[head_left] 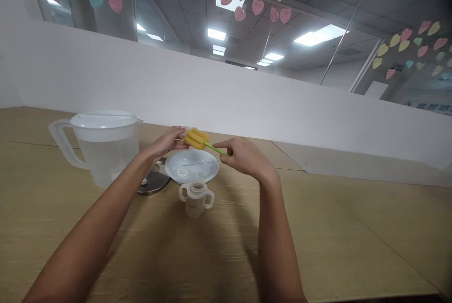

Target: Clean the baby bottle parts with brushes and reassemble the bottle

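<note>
A yellow sponge brush (197,138) on a thin green handle is held above a white bowl (208,171). My right hand (242,156) is closed on the green handle. At the other side of the sponge head, my left hand (169,143) has its fingers wrapped round a small pale, translucent piece (186,132), whose shape is partly hidden. The bowl contains a white ring (181,173) and what looks like water. In front of the bowl, a small two-handled bottle (195,202) stands upright with its top open.
On the left stands a large lidded pitcher (109,147) with clear liquid. A round metal lid (155,181) lies between it and the bowl, partly behind my left forearm. A white wall (219,100) borders the wooden table (335,232) at the back.
</note>
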The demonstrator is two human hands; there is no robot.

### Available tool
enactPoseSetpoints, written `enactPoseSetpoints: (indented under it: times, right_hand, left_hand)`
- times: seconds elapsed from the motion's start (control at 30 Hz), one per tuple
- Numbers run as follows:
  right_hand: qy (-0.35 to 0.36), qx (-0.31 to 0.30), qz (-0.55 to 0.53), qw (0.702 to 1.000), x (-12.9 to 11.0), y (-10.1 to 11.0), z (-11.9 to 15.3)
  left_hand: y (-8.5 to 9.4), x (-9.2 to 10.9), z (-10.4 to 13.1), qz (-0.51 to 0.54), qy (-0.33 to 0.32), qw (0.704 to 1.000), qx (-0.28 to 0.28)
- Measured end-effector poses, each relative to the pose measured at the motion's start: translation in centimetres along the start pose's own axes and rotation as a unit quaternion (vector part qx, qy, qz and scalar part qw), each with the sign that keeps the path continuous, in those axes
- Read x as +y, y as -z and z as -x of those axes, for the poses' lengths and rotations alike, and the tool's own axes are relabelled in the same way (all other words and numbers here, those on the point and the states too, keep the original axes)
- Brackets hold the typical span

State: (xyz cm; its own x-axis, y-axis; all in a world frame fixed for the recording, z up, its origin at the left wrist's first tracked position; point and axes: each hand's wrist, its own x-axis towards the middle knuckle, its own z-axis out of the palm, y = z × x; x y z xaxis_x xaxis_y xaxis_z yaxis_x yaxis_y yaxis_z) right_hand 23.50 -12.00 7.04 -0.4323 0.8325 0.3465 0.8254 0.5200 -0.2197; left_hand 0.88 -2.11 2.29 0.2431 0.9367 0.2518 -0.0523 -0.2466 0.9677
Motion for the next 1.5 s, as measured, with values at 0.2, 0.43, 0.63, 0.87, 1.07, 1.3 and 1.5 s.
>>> enactPoseSetpoints:
  times: [0.2,0.43,0.63,0.87,1.07,1.3,1.5]
  right_hand:
    - [-0.01,0.039,0.007,0.999,0.1,-0.5,-0.4]
    - [0.027,-0.024,-0.046,0.998,1.3,-0.9,-1.3]
    - [0.037,-0.087,-0.182,0.979,1.8,-0.7,-1.5]
    - [0.065,-0.015,-0.118,0.991,1.7,-1.1,-1.8]
    - [0.072,0.03,-0.021,0.997,0.8,-1.3,-1.8]
    - [0.062,0.005,-0.033,0.998,1.5,-1.7,-2.1]
    - [0.067,0.025,-0.023,0.997,0.8,-1.3,-1.8]
  left_hand:
    - [-0.7,1.4,0.8,-0.021,-0.032,0.998,-0.04]
    - [-1.0,2.0,1.9,-0.173,-0.068,0.98,-0.067]
    - [-1.0,2.9,2.4,-0.189,-0.141,0.971,-0.03]
    - [-0.8,3.8,2.9,-0.25,-0.102,0.962,0.042]
    - [-0.7,3.2,2.4,-0.291,-0.07,0.947,0.119]
    - [0.0,3.2,2.4,-0.281,-0.13,0.951,0.007]
    - [-0.4,3.1,2.4,-0.298,-0.079,0.946,0.105]
